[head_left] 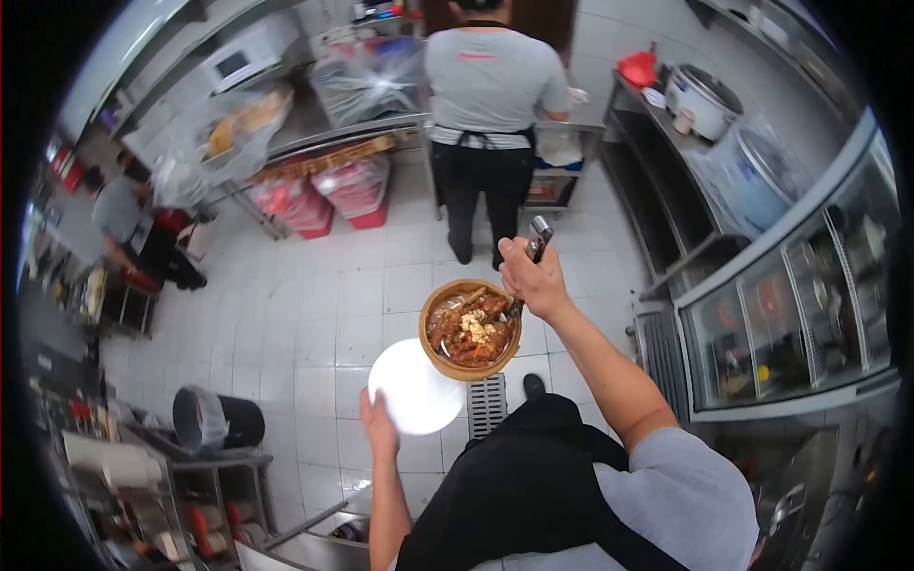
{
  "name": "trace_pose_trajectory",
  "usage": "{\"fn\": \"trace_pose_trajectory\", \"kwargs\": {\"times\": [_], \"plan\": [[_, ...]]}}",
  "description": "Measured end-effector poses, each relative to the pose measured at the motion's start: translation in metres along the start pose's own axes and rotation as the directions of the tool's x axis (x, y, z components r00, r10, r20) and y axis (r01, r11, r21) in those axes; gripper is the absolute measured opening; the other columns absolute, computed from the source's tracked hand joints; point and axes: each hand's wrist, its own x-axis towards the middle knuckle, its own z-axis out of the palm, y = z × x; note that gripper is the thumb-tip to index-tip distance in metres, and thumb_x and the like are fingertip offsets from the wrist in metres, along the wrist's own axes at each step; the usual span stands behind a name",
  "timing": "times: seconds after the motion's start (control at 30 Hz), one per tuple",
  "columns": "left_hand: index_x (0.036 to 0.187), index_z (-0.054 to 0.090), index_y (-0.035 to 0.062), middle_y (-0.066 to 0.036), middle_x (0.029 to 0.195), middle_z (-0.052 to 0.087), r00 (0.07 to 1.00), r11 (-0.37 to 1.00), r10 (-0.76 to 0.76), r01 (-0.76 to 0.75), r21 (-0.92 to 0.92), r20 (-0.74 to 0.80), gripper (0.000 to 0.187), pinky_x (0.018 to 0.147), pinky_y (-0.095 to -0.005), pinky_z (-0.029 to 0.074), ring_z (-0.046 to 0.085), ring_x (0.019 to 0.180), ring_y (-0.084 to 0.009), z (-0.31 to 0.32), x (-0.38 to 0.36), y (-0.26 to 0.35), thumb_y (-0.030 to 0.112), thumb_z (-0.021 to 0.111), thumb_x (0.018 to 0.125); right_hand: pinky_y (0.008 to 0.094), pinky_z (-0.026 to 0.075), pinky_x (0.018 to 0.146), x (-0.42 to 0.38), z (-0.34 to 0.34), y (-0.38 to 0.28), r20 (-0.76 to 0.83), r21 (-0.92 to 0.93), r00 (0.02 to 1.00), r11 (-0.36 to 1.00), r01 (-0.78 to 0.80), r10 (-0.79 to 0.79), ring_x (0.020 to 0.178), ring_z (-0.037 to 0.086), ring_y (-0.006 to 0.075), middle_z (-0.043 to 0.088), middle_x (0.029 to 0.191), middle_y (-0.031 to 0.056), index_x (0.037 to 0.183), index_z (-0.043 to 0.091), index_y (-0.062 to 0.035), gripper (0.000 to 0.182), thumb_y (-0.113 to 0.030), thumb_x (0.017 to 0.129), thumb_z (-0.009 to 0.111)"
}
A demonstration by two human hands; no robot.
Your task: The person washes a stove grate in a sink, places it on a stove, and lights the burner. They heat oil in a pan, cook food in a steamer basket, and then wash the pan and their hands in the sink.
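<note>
My right hand (533,278) is closed around the dark handle of metal tongs (541,231), which look like a dish clamp. Their lower end meets the right rim of a round bamboo steamer basket (428,354), which hangs in the air in front of me. Brown sauced pieces of food (473,328) fill the basket, with pale chopped bits on top. In my left hand (380,421) is a white round plate (416,388), gripped at its left edge. The plate sits to the lower left of the basket, and the basket overlaps its upper right edge in view.
A co-worker (486,86) stands facing a counter ahead; another person (133,224) bends at far left. Pink-lined bins (352,190) stand under the counter. At right are a glass-door fridge (790,295) and a rice cooker (703,100). A black bin (219,419) is lower left.
</note>
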Motion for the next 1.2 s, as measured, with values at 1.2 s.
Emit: {"fn": "trace_pose_trajectory", "kwargs": {"times": [1.2], "plan": [[0.122, 0.045, 0.0009, -0.013, 0.121, 0.055, 0.730, 0.797, -0.148, 0.487, -0.356, 0.667, 0.029, 0.097, -0.0352, 0.045, 0.055, 0.112, -0.0220, 0.791, 0.257, 0.026, 0.016, 0.034, 0.100, 0.0219, 0.042, 0.048, 0.293, -0.579, -0.144, -0.557, -0.246, 0.761, 0.941, 0.231, -0.332, 0.050, 0.049, 0.0065, 0.054, 0.063, 0.0004, 0.074, 0.053, -0.0050, 0.026, -0.023, 0.088, 0.066]]}}
